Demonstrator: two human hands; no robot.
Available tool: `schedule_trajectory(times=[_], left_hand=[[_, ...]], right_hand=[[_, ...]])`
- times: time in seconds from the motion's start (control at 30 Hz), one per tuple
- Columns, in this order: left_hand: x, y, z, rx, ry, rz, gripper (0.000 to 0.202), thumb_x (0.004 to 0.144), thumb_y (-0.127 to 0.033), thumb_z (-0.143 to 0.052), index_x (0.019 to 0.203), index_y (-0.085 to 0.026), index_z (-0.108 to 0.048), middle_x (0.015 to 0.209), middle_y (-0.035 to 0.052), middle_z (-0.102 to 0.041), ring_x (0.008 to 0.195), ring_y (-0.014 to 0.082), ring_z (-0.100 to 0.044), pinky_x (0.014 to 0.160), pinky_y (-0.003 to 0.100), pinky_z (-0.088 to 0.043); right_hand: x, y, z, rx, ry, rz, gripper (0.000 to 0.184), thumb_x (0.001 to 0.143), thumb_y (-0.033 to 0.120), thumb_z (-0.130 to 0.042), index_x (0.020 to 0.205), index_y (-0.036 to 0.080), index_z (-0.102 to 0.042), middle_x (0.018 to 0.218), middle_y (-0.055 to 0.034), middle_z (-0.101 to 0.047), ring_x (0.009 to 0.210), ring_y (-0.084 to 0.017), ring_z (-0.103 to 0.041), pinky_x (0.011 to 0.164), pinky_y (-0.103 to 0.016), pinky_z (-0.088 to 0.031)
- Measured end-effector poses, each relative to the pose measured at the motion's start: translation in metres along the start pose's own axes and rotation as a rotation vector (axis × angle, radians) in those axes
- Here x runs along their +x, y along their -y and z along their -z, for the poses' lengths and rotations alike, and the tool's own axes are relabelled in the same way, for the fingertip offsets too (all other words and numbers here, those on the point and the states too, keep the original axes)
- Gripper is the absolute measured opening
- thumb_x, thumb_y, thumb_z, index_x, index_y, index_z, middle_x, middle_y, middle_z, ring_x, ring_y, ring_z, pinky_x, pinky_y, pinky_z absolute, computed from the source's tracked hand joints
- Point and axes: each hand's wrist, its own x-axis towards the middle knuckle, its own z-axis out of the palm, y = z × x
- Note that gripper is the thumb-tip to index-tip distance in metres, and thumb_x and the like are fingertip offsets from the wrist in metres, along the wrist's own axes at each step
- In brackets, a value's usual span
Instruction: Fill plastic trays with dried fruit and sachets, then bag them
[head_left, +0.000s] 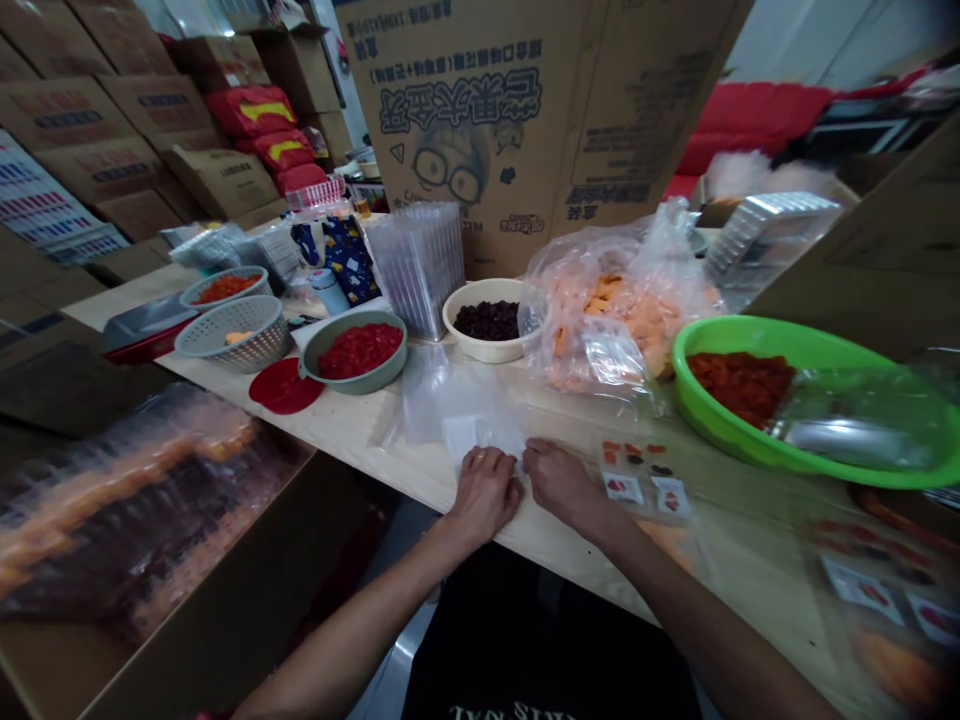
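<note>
My left hand [486,490] and my right hand [559,480] rest side by side at the near edge of a light wooden table [420,470]. Both have fingers curled and pinch the near end of a thin clear plastic bag [461,410] lying flat in front of them. A small white piece [471,436] shows at the bag's near end, just beyond my fingertips. To the right of my right hand lies a filled clear packet [643,478] with small red, orange and dark pieces.
Beyond the bag stand a grey-green bowl of red pieces [358,352], a cream bowl of dark pieces [489,320], a stack of clear trays [420,265], a bag of orange pieces [622,310] and a green basin [810,400]. An open carton of filled packets [127,510] sits left. Cartons stand behind.
</note>
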Motion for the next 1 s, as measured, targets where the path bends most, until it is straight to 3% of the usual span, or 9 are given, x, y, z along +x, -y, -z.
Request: schedule_trajectory(times=[0.1,0.2,0.4,0.57,0.7,0.77,0.87,1.0], left_hand=[[0.004,-0.001,0.001,-0.05,0.032,0.014,0.018,0.094,-0.017,-0.05,0.09,-0.02,-0.068,0.1,0.0068,-0.072,0.106,0.023,-0.064,0.108,0.047,-0.038],[0.011,-0.002,0.002,-0.067,0.019,0.01,0.017,0.094,-0.017,-0.054,0.093,-0.023,-0.07,0.101,0.0045,-0.074,0.115,0.024,-0.062,0.11,0.049,-0.035],[0.034,-0.012,-0.001,0.0,0.042,0.082,0.011,0.086,-0.014,-0.061,0.077,-0.018,-0.067,0.084,0.0078,-0.071,0.089,0.0238,-0.064,0.086,0.04,-0.044],[0.039,-0.001,0.008,-0.38,0.178,0.07,0.015,0.089,-0.024,-0.061,0.077,-0.021,-0.071,0.079,0.0019,-0.072,0.08,0.0177,-0.063,0.077,0.029,-0.047],[0.033,0.006,0.014,-0.515,0.211,0.165,0.022,0.083,-0.012,-0.055,0.085,-0.02,-0.076,0.086,0.0011,-0.076,0.082,0.0167,-0.066,0.078,0.027,-0.05],[0.03,0.001,0.013,-0.426,0.151,0.262,0.028,0.077,-0.007,-0.054,0.082,-0.022,-0.077,0.084,0.0004,-0.077,0.084,0.018,-0.067,0.083,0.03,-0.051],[0.027,-0.014,0.01,-0.265,0.036,0.322,0.023,0.079,-0.015,-0.058,0.08,-0.025,-0.078,0.085,0.001,-0.077,0.095,0.0237,-0.067,0.094,0.04,-0.047],[0.025,-0.028,0.012,-0.197,0.047,0.342,0.014,0.079,-0.026,-0.063,0.077,-0.026,-0.077,0.087,0.0025,-0.078,0.102,0.0293,-0.066,0.099,0.051,-0.04]], right_hand=[[-0.007,-0.007,0.007,0.021,-0.016,-0.119,0.025,0.084,0.001,-0.045,0.094,0.012,-0.066,0.097,-0.011,-0.069,0.088,-0.018,-0.064,0.077,-0.027,-0.043],[-0.016,-0.009,0.016,0.034,-0.014,-0.155,0.026,0.085,0.001,-0.043,0.091,0.012,-0.066,0.096,-0.0112,-0.07,0.086,-0.018,-0.064,0.077,-0.028,-0.042],[-0.021,0.0,0.024,-0.032,-0.102,-0.055,0.022,0.088,0.01,-0.049,0.104,0.013,-0.065,0.107,-0.0132,-0.067,0.105,-0.026,-0.06,0.092,-0.036,-0.04],[-0.02,-0.009,0.021,0.016,0.012,-0.096,0.029,0.082,0.0,-0.046,0.102,0.011,-0.065,0.108,-0.0137,-0.067,0.098,-0.022,-0.061,0.083,-0.031,-0.042],[-0.02,-0.014,0.019,0.077,0.011,-0.125,0.027,0.08,0.002,-0.05,0.102,0.009,-0.063,0.111,-0.0146,-0.063,0.102,-0.022,-0.058,0.087,-0.03,-0.043],[-0.019,-0.01,0.018,0.094,-0.014,-0.173,0.025,0.08,0.007,-0.055,0.104,0.009,-0.062,0.114,-0.0157,-0.061,0.106,-0.024,-0.056,0.089,-0.032,-0.043],[-0.016,-0.001,0.016,0.093,-0.024,-0.234,0.026,0.082,0.02,-0.06,0.106,0.011,-0.063,0.117,-0.0168,-0.058,0.109,-0.028,-0.054,0.088,-0.036,-0.044],[-0.014,0.008,0.015,0.064,-0.001,-0.293,0.025,0.088,0.022,-0.053,0.11,0.012,-0.063,0.115,-0.0173,-0.059,0.109,-0.03,-0.055,0.083,-0.037,-0.045]])
